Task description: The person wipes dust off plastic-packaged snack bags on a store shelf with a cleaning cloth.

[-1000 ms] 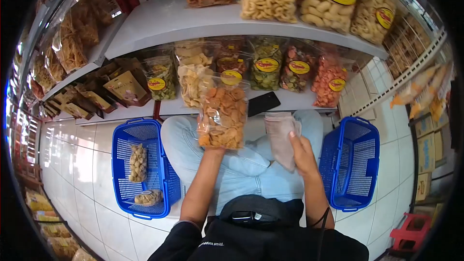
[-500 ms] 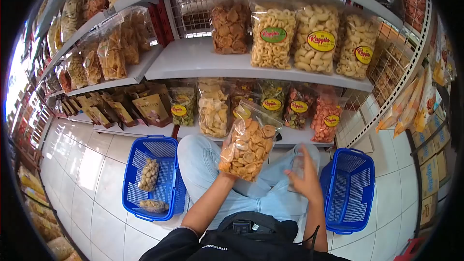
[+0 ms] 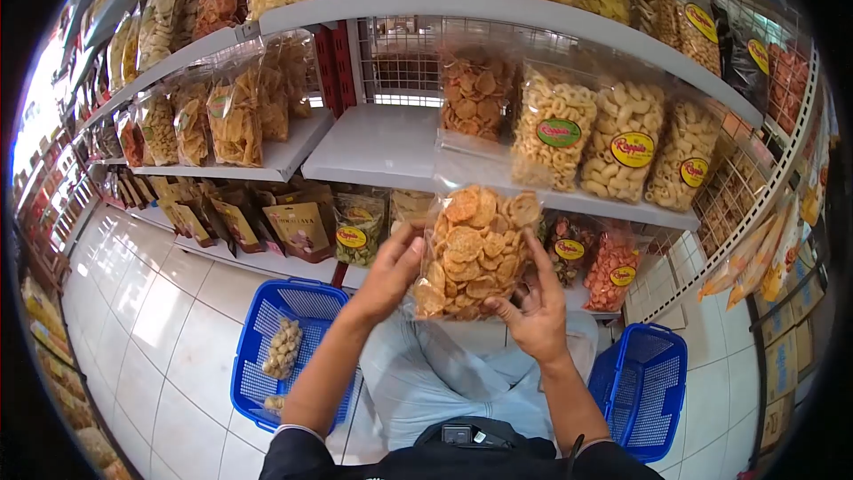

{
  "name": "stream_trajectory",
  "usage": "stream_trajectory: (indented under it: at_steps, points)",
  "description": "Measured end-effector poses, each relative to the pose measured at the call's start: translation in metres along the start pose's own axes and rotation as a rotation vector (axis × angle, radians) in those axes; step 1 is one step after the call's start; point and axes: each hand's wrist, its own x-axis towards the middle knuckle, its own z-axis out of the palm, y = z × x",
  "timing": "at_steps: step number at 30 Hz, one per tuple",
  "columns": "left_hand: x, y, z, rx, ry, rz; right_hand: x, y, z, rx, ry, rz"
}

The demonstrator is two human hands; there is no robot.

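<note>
The basket [image 3: 277, 307] left of the cracker bag [image 3: 477, 253] is blue, its walls patterned with holes; the crackers are golden-orange. Below the bag, the jeans [image 3: 426, 382] are pale blue.

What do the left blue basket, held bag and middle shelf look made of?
Left blue basket: likely molded plastic, satin; uniform color, perforated walls.
Held bag: glossy clear film, probably plastic; contents show through, creases glare.
Middle shelf: smooth pale gray, maybe painted metal, laminate possible; even sheen.
</note>
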Motion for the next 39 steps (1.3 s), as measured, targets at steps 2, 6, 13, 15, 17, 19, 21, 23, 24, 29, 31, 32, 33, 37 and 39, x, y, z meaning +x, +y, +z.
stream_trajectory:
  at_steps: [2, 6, 13, 15, 17, 19, 21, 23, 24, 29, 31, 32, 33, 37, 39]
  points:
    - [0.008, 0.028, -0.02, 0.071, -0.053, -0.054, 0.024, -0.014, 0.004, -0.215, -0.003, -0.068]
    - [0.035, 0.075, -0.03, 0.326, -0.148, 0.086, 0.072, -0.027, 0.024, -0.679, 0.036, -0.315]
    - [0.128, 0.093, -0.053, 0.37, -0.073, 0.134, 0.159, -0.016, 0.051, -0.797, 0.107, -0.474]
    - [0.157, 0.078, -0.061, 0.359, -0.105, 0.161, 0.172, -0.007, 0.049, -0.843, 0.111, -0.457]
    - [0.179, 0.069, -0.062, 0.428, -0.111, 0.182, 0.176, 0.004, 0.046, -0.963, 0.149, -0.434]
    - [0.19, 0.064, -0.057, 0.402, -0.102, 0.16, 0.179, 0.014, 0.044, -1.009, 0.173, -0.395]
    - [0.198, 0.058, -0.055, 0.379, -0.078, 0.161, 0.181, 0.022, 0.04, -0.98, 0.184, -0.341]
    - [0.203, 0.049, -0.055, 0.365, -0.038, 0.188, 0.187, 0.023, 0.039, -0.981, 0.186, -0.391]
    - [0.204, 0.047, -0.054, 0.363, -0.035, 0.187, 0.188, 0.024, 0.038, -0.981, 0.185, -0.414]
    - [0.208, 0.032, -0.056, 0.458, 0.03, 0.303, 0.191, 0.036, 0.031, -1.012, 0.162, -0.462]
    - [0.212, 0.022, -0.058, 0.517, 0.072, 0.341, 0.189, 0.038, 0.03, -0.993, 0.151, -0.446]
    - [0.213, 0.019, -0.058, 0.546, 0.092, 0.36, 0.189, 0.039, 0.029, -0.993, 0.148, -0.444]
    - [0.213, 0.018, -0.058, 0.534, 0.086, 0.368, 0.188, 0.039, 0.028, -0.994, 0.146, -0.441]
    - [0.209, 0.028, -0.053, 0.555, 0.079, 0.356, 0.187, 0.04, 0.025, -0.976, 0.155, -0.45]
    - [0.206, 0.032, -0.052, 0.627, 0.097, 0.351, 0.185, 0.039, 0.02, -0.974, 0.162, -0.482]
